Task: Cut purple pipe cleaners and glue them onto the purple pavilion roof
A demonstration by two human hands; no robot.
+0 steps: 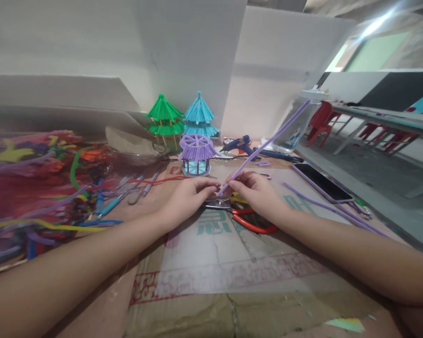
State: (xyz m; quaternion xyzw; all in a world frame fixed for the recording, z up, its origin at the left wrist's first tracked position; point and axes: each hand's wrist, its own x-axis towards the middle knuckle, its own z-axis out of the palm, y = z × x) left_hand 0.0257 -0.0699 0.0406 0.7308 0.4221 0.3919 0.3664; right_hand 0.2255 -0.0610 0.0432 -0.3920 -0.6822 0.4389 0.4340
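My right hand (252, 190) pinches a long purple pipe cleaner (268, 147) near its lower end; the rest slants up to the right. Close beside it, my left hand (193, 196) has its thumb and fingertips together at a small purple bit near that same end. Scissors with red handles (254, 226) lie on the cardboard under my hands, their blades partly covered. Just behind my hands stands a small round purple-roofed model (196, 157) with light blue walls. A green tiered model (164, 122) and a blue one (199, 115) are behind it.
Many coloured pipe cleaners (28, 173) are heaped at the left, near a clear bowl (137, 152). A blue glue gun (238, 143) and a clear container (296, 122) are at the back. A phone (322, 183) and loose purple pipe cleaners (331, 206) lie at the right.
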